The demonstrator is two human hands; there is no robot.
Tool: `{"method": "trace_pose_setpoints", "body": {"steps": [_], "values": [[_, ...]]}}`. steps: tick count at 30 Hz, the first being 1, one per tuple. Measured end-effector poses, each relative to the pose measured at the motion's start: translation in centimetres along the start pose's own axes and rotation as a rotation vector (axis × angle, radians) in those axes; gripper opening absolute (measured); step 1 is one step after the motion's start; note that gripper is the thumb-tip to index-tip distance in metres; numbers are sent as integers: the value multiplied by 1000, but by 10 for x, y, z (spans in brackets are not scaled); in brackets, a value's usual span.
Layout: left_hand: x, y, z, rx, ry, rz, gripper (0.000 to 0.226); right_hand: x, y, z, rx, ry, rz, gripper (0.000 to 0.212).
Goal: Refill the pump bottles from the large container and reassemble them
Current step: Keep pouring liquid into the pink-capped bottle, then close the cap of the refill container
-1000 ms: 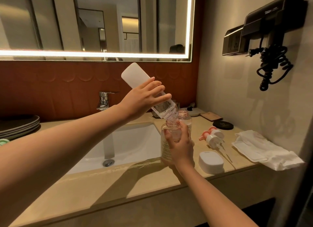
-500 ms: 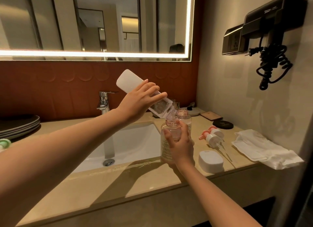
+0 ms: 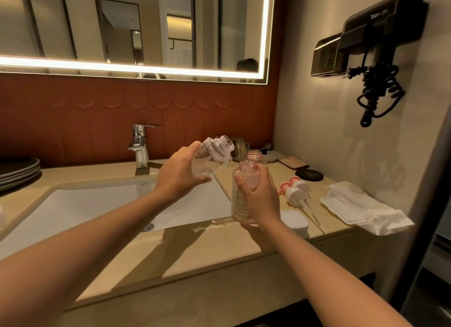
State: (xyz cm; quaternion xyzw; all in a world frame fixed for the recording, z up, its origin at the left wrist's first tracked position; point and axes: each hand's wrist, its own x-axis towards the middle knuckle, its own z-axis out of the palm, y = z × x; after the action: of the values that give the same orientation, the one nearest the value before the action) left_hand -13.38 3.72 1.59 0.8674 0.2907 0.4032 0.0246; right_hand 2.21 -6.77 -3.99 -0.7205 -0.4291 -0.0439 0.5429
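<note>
My left hand [image 3: 179, 177] grips the large clear container [image 3: 214, 153], tilted with its open threaded mouth pointing up and to the right, beside the sink. My right hand [image 3: 260, 199] holds an open pump bottle [image 3: 245, 180] upright on the counter edge; it has a pink threaded neck and a printed label. A second open bottle [image 3: 255, 155] stands just behind it. Two pump heads [image 3: 294, 190] with pink and white collars lie on the counter to the right, their tubes pointing toward me. A white cap [image 3: 294, 223] sits near the counter's front edge.
A white sink [image 3: 97, 209] with a chrome faucet [image 3: 140, 146] lies left of the bottles. Stacked dark plates [image 3: 18, 171] sit at far left. A white cloth [image 3: 363, 208], a black round lid [image 3: 308, 174] and a wall hair dryer [image 3: 380, 45] are to the right.
My left hand has swung the large container down and back from its pouring tilt over the pump bottle, so its mouth now points upward. My right hand keeps holding the bottle.
</note>
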Motion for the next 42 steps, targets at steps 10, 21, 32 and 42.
{"method": "trace_pose_setpoints", "body": {"steps": [10,21,32,42], "values": [[-13,31,4,-614,56,-241,78,-5,8,-42,-408,-47,8,80],[-37,63,33,-741,-24,-265,72,-29,54,-60,-824,-241,74,82],[-44,54,34,-764,15,-315,82,25,-40,-84,-472,101,-174,46],[-42,50,36,-829,-41,-316,79,55,-133,-47,-32,-255,-358,37]]}}
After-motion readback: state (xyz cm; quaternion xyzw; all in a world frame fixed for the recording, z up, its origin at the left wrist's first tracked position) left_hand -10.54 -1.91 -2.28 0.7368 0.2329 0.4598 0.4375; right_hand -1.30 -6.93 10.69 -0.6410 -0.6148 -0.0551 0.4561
